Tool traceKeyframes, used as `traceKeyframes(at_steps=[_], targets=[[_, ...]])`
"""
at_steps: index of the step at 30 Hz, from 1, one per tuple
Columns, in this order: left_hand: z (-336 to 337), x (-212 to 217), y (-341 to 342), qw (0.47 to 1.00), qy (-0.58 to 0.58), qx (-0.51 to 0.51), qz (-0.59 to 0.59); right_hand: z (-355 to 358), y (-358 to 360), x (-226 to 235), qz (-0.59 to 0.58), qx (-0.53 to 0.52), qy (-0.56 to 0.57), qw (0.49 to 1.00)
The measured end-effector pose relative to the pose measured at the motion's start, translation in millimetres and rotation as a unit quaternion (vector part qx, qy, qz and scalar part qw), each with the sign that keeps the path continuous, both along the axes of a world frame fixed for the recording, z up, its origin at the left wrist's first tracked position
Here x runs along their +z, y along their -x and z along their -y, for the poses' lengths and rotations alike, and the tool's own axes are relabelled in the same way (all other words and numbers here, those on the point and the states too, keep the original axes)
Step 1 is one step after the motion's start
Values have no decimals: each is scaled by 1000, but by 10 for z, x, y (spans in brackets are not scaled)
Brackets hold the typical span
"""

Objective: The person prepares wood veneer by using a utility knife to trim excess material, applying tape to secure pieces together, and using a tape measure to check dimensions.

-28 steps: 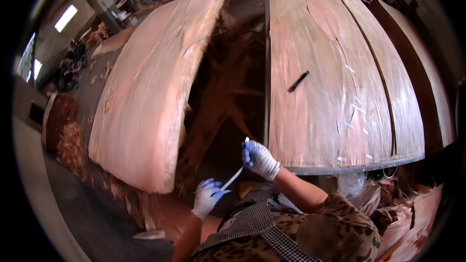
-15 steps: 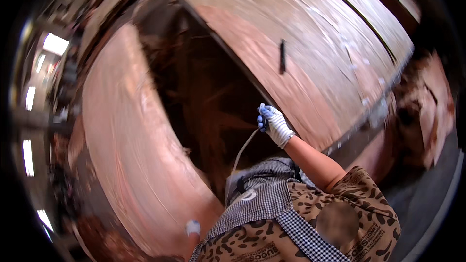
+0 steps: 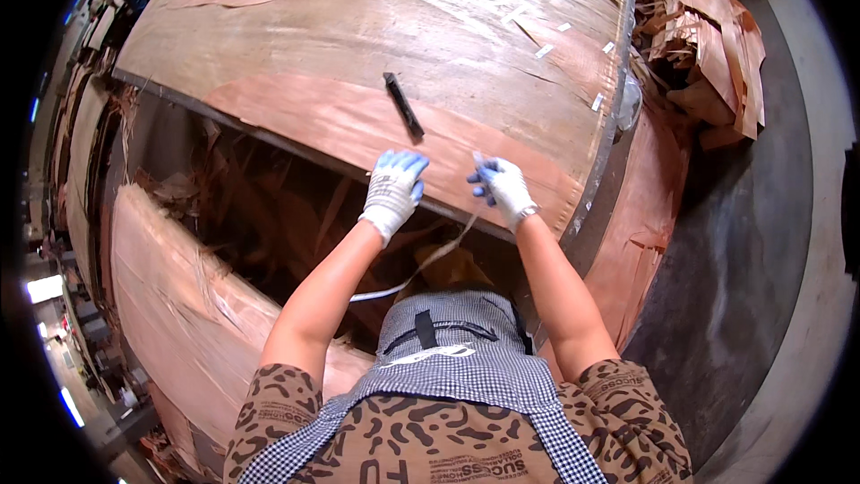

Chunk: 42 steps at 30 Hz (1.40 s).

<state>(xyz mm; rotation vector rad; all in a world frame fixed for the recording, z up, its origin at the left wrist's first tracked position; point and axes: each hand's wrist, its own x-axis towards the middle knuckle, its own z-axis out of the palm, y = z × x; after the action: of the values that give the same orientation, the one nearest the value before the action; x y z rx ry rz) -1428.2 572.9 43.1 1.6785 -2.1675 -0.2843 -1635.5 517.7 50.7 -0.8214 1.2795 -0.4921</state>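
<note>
My right hand (image 3: 503, 190), in a white glove with blue fingertips, pinches the end of a thin white tape (image 3: 436, 256). From there the tape hangs in a loose curve down to the left, below my left forearm. My left hand (image 3: 392, 190), gloved alike, is at the near edge of the table, over a reddish wood veneer sheet (image 3: 296, 112); its fingers point forward and the thumb stands apart, with nothing visible in it. A narrow black object (image 3: 403, 108), its kind unclear, lies on the veneer just beyond both hands.
Pale veneer (image 3: 430, 27) covers the large table, with small white tape pieces (image 3: 544, 51) at its right. A second veneer stack (image 3: 179, 278) stands at left, across a dark gap holding scraps. Torn veneer (image 3: 717, 54) is piled at far right beside the grey floor (image 3: 717, 242).
My view has turned toward the table. The left hand has come from the left-hand stack to the table edge beside the right hand, which still holds the tape.
</note>
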Motion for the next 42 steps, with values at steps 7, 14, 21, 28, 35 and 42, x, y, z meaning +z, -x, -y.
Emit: traceKeyframes(at_steps=[7,14,21,28,35,42], targets=[[1038,-201,268,982,-2,-163,95,568,-378,-397,-69,-112,18,991],[1282,114,810,980,-42,-109,161,84,913,-237,-71,-207,24,976],[1164,-76,1991,940,15,-340,12,-213,1350,-369,-96,-335,-18,937],[1196,-31,2103,827,12,-514,228,-168,1203,-201,-199,-280,65,937],[1193,28,889,925,25,-365,-99,-268,1193,103,-362,-165,81,914],[429,130,-2467,936,-134,-310,-95,164,-2377,-10,-224,226,105,942]])
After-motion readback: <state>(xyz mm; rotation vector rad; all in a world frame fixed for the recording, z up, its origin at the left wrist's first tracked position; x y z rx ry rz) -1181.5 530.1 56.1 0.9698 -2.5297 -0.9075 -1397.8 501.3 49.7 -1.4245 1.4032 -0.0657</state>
